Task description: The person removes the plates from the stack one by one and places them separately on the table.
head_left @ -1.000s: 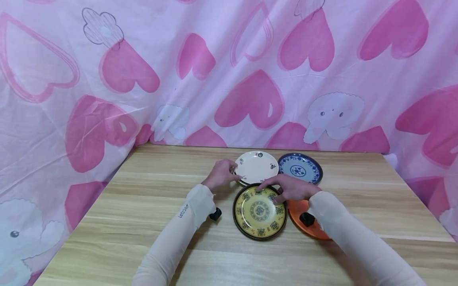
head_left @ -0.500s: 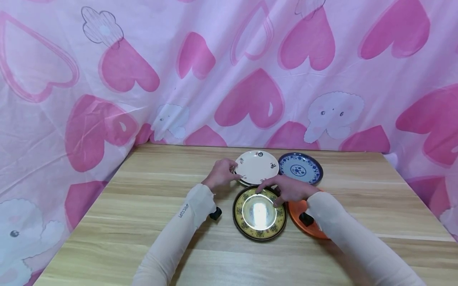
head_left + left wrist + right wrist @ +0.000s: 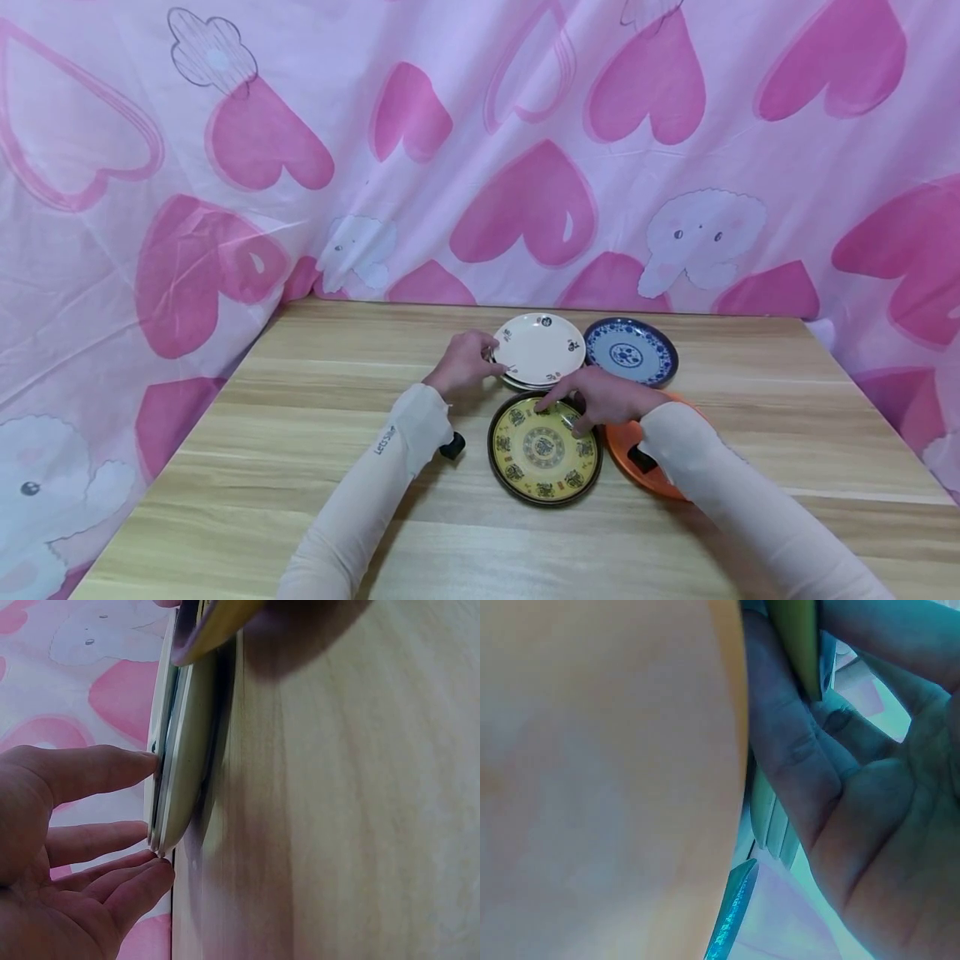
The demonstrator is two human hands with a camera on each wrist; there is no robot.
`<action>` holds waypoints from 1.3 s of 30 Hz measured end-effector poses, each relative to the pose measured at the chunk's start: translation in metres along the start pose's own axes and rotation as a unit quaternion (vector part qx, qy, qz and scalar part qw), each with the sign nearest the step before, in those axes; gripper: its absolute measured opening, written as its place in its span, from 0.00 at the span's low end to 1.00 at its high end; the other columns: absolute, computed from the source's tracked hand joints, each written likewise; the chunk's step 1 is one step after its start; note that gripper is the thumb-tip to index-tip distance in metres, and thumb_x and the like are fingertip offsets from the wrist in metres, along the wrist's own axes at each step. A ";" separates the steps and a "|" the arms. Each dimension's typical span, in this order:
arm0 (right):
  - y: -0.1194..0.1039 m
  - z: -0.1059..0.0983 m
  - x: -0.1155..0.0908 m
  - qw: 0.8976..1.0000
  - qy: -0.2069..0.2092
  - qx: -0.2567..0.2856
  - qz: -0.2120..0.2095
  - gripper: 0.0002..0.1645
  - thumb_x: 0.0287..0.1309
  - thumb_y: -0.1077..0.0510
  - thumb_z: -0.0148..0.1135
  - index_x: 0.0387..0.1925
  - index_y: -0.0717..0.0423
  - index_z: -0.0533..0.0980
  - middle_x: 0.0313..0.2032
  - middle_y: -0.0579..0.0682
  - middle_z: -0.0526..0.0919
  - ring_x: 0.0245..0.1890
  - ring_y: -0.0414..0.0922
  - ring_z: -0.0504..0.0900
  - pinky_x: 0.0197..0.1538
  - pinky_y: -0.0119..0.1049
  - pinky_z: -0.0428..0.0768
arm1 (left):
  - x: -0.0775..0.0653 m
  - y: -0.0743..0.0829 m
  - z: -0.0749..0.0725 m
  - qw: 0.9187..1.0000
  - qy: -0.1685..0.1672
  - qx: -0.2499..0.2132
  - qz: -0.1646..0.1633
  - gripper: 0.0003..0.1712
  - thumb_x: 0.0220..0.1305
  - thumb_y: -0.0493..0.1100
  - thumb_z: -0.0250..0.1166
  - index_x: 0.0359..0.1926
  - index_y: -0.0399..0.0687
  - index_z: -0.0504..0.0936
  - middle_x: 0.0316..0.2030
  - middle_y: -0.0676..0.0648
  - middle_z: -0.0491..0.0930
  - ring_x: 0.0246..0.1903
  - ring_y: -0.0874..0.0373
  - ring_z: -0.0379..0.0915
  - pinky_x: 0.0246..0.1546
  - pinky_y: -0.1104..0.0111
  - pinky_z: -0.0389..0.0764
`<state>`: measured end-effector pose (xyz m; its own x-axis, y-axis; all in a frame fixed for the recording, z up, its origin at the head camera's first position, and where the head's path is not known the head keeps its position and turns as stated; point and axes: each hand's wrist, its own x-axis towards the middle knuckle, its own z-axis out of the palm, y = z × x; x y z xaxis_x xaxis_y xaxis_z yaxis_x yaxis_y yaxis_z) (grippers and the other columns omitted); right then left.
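Note:
At the back middle of the table, my left hand [image 3: 463,365] grips the left edge of a small stack of plates topped by a white plate [image 3: 536,352]. In the left wrist view, its thumb lies on the top rim and its fingertips reach the edge of the stack [image 3: 187,757]. My right hand [image 3: 606,395] pinches the far right rim of a yellow patterned plate [image 3: 525,468] with a dark border. The right wrist view shows the yellow plate's edge [image 3: 799,652] between thumb and fingers. A shadow falls beneath the yellow rim [image 3: 217,630] in the left wrist view.
A blue-and-white plate [image 3: 626,354] sits right of the white one. Partly under my right forearm lies an orange plate [image 3: 621,446]. A pink curtain with hearts [image 3: 525,204] hangs behind the wooden table [image 3: 337,367].
The yellow plate's tilt has changed slightly: its far rim has come a little nearer me, and a bright glare on it came and went. Both hands keep nearly the same place.

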<state>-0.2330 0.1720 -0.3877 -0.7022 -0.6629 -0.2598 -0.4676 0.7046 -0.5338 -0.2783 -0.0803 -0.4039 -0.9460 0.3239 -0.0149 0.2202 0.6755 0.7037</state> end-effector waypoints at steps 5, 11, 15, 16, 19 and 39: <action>-0.002 0.000 0.002 1.000 -0.006 -0.020 0.002 0.37 0.42 0.64 0.79 0.55 0.35 0.82 0.60 0.45 0.83 0.66 0.51 0.75 0.70 0.56 0.71 | 0.000 0.001 -0.001 1.000 0.000 -0.004 0.001 0.14 0.56 0.39 0.74 0.43 0.41 0.86 0.33 0.46 0.78 0.33 0.55 0.71 0.33 0.68 0.75; -0.004 0.000 0.003 0.999 -0.015 -0.029 0.008 0.37 0.42 0.64 0.80 0.55 0.34 0.82 0.61 0.44 0.82 0.67 0.50 0.74 0.71 0.55 0.71 | 0.000 0.001 -0.001 1.000 0.005 0.001 -0.003 0.21 0.56 0.40 0.75 0.51 0.39 0.85 0.44 0.43 0.82 0.40 0.55 0.74 0.45 0.65 0.79; -0.006 0.000 0.002 0.999 -0.017 -0.038 0.009 0.36 0.42 0.64 0.80 0.55 0.34 0.82 0.61 0.46 0.82 0.67 0.51 0.73 0.70 0.55 0.72 | 0.000 0.001 -0.001 1.000 0.003 0.001 0.004 0.14 0.56 0.40 0.75 0.43 0.40 0.86 0.37 0.43 0.80 0.35 0.55 0.72 0.38 0.66 0.76; -0.006 0.000 0.002 0.999 -0.016 -0.040 0.012 0.37 0.42 0.64 0.80 0.55 0.34 0.82 0.61 0.46 0.82 0.66 0.51 0.74 0.70 0.54 0.72 | 0.000 0.001 -0.001 1.000 0.003 0.000 0.004 0.14 0.56 0.40 0.75 0.43 0.40 0.87 0.37 0.43 0.80 0.35 0.55 0.71 0.37 0.68 0.75; -0.007 0.000 0.002 0.999 -0.015 -0.046 0.019 0.37 0.42 0.63 0.80 0.55 0.33 0.82 0.61 0.45 0.82 0.65 0.49 0.75 0.69 0.52 0.74 | -0.001 0.002 -0.001 1.000 0.004 0.001 0.002 0.15 0.56 0.40 0.75 0.44 0.40 0.86 0.39 0.44 0.80 0.36 0.56 0.71 0.38 0.68 0.74; -0.014 -0.001 -0.001 0.994 -0.013 -0.106 0.019 0.37 0.41 0.59 0.81 0.57 0.36 0.82 0.52 0.45 0.84 0.48 0.40 0.77 0.54 0.40 0.80 | -0.002 0.002 0.001 1.000 0.007 0.000 -0.012 0.25 0.56 0.39 0.74 0.55 0.37 0.82 0.54 0.39 0.81 0.50 0.49 0.76 0.58 0.58 0.80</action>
<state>-0.2258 0.1632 -0.3792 -0.7089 -0.6390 -0.2986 -0.5458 0.7651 -0.3416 -0.2761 -0.0791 -0.4035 -0.9542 0.2982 -0.0228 0.1967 0.6832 0.7032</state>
